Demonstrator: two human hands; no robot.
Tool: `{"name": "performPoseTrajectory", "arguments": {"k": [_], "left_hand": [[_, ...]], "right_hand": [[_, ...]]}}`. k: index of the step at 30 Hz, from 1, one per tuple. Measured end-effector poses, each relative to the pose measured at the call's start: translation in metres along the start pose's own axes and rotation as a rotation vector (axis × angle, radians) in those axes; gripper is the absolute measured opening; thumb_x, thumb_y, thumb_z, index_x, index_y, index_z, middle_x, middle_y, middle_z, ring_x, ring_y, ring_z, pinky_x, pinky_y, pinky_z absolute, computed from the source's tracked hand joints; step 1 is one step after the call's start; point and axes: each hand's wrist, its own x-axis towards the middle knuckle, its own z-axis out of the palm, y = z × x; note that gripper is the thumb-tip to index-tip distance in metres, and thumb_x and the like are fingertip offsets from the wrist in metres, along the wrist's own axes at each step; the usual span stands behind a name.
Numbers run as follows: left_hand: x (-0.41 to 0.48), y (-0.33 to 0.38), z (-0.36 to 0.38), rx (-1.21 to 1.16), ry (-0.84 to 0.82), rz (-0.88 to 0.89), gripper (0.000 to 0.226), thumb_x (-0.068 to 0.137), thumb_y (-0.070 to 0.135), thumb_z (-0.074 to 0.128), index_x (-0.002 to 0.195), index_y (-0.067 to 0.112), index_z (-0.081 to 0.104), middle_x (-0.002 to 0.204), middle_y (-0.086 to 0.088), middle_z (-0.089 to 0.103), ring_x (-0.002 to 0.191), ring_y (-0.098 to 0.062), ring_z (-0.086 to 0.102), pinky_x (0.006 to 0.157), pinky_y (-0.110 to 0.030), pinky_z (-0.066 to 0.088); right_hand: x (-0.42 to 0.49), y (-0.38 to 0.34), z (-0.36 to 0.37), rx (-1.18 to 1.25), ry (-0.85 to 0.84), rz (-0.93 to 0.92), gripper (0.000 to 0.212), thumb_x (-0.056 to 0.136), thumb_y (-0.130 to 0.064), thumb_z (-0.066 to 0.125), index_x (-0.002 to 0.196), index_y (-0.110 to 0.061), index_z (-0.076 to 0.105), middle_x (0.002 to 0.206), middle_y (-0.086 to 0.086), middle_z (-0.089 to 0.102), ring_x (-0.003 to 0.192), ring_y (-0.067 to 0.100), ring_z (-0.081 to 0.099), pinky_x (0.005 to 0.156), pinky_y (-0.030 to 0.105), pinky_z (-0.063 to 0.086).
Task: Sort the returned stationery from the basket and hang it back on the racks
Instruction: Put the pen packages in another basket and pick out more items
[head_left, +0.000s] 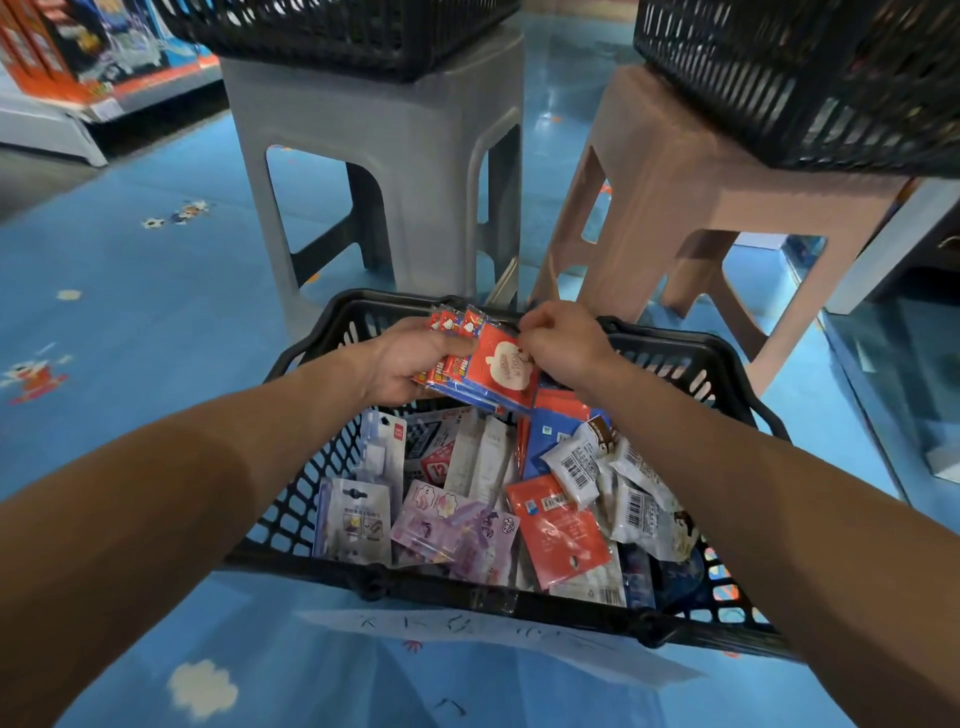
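A black plastic basket stands on the blue floor, full of packaged stationery: red, purple, white and blue packs. Over its far end my left hand grips a fanned stack of red and blue packs. The top one is a red pack with a white apple shape. My right hand pinches that red pack at its upper edge, fingers curled. No rack is in view.
A grey stool and a pink stool stand just beyond the basket, each carrying a black basket. A shelf with boxed goods is at the far left. A white shelf base is at the right.
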Motion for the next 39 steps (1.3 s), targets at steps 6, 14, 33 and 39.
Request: {"name": "performPoseTrajectory", "arguments": {"k": [6,14,33,39], "left_hand": [[-0.001,0.002,0.015,-0.069,0.008,0.017,0.023,0.104,0.017,0.055,0.122,0.004,0.060,0.099,-0.014,0.078,0.089,-0.026,0.076,0.086,-0.040,0.061],[-0.001,0.005,0.013,-0.013,0.006,0.029,0.032,0.098,0.025,0.052,0.123,0.007,0.061,0.091,-0.010,0.077,0.076,-0.020,0.074,0.072,-0.033,0.060],[-0.008,-0.001,0.002,-0.059,0.007,-0.008,0.033,0.102,0.026,0.060,0.130,0.009,0.061,0.115,-0.015,0.076,0.103,-0.032,0.075,0.082,-0.050,0.060],[-0.012,-0.009,-0.008,0.109,-0.118,-0.148,0.034,0.106,0.032,0.053,0.131,0.010,0.059,0.111,-0.016,0.077,0.094,-0.031,0.077,0.075,-0.051,0.062]], "right_hand": [[-0.010,0.006,0.002,0.219,-0.203,0.232,0.014,0.102,-0.009,0.053,0.114,-0.004,0.057,0.112,0.018,0.069,0.095,0.027,0.070,0.084,0.048,0.061],[-0.007,0.000,-0.002,0.564,-0.288,0.221,0.046,0.094,0.001,0.067,0.131,-0.017,0.047,0.116,0.016,0.067,0.095,0.032,0.072,0.074,0.047,0.063],[-0.015,0.037,-0.005,-0.467,-0.494,-0.152,0.017,0.100,-0.026,0.059,0.113,-0.015,0.060,0.100,0.002,0.063,0.086,0.020,0.065,0.068,0.031,0.051],[-0.028,0.058,0.014,-0.951,-0.757,-0.263,0.025,0.089,-0.037,0.074,0.113,-0.037,0.070,0.118,-0.013,0.067,0.106,0.014,0.063,0.096,0.038,0.056]]}}
